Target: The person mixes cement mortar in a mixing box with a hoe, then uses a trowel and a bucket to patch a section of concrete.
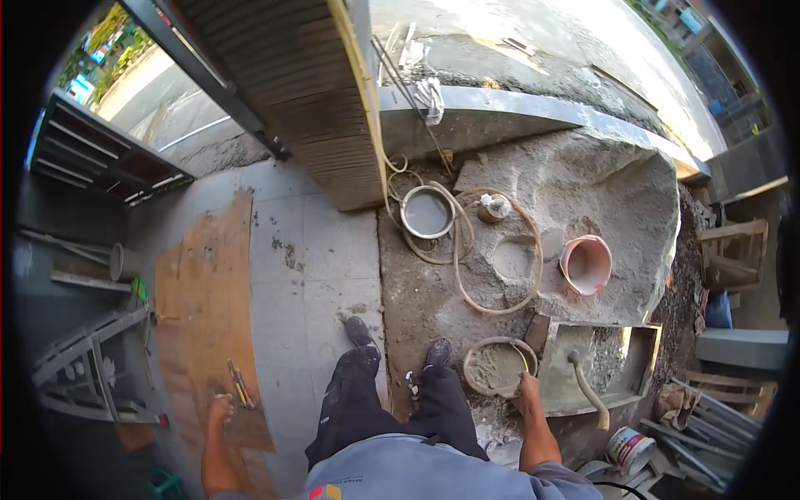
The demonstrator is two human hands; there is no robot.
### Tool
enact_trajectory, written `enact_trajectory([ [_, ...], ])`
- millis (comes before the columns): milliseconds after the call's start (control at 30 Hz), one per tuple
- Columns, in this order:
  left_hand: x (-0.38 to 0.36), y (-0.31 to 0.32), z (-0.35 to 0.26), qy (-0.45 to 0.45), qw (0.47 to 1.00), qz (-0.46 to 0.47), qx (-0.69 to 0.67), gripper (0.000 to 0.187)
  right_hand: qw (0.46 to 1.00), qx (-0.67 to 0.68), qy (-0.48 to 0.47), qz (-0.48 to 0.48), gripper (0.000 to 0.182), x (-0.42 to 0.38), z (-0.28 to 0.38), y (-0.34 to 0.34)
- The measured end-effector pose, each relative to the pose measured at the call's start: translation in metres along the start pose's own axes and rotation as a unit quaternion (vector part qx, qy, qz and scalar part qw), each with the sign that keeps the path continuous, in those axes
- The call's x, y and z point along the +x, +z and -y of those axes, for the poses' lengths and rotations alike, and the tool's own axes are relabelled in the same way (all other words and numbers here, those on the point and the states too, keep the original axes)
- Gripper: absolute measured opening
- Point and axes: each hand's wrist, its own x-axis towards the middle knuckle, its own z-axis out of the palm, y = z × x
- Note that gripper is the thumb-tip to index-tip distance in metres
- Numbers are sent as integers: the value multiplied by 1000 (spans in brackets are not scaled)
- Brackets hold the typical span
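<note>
My right hand (pixel 529 388) is closed at the rim of a round bucket (pixel 469 377), on its thin, light handle. Grey wet mortar (pixel 496 367) fills much of this bucket. Off to the left, my left hand (pixel 221 407) hangs over a brown plywood sheet (pixel 204 292) with its fingers curled. Whether anything is in those fingers is too small to make out. Just beside it shows a narrow tool (pixel 240 385) with yellow and red parts. Right of the mortar bucket lies a rectangular mixing trough (pixel 575 402), with a curved handle (pixel 590 392) across it.
Ahead, a bucket of grey liquid (pixel 427 212) stands beside a coiled hose (pixel 540 250). A pink bucket (pixel 587 265) rests on a sand heap (pixel 625 200). A metal ladder (pixel 100 367) stands at left; a white paint pail (pixel 631 450) and metal bars (pixel 692 442) lie at lower right.
</note>
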Motion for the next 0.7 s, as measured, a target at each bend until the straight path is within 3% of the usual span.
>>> enact_trajectory([
  [33, 24, -16, 41, -48, 998, 39, -33, 30, 1000, -13, -5, -3, 17, -15, 18, 13],
  [133, 40, -39, 160, -141, 978, -4, -153, 27, 999, -52, -11, -2, 16, -49, 45, 40],
  [200, 19, -53, 194, -208, 955, -44, -207, 31, 999, -28, -19, 27, 13, -76, 63, 67],
  [300, 24, -65, 259, -267, 918, -25, -291, 28, 996, -40, -27, 69, 11, -107, 90, 116],
  [367, 54, -68, 300, -278, 905, -24, -322, 25, 996, -58, -38, 50, 12, -129, 110, 162],
  [467, 139, -78, 353, -209, 913, -60, -344, 22, 995, -59, -35, 74, 13, -159, 123, 211],
  [533, 153, -114, 295, -140, 938, -88, -304, 41, 995, -75, -37, 54, 14, -180, 137, 257],
  [600, 181, -165, 231, -155, 945, -33, -287, 39, 992, -59, -14, 113, 13, -175, 150, 302],
  [700, 201, -241, 140, -109, 956, -92, -256, 38, 985, -52, -2, 162, 13, -179, 166, 370],
])
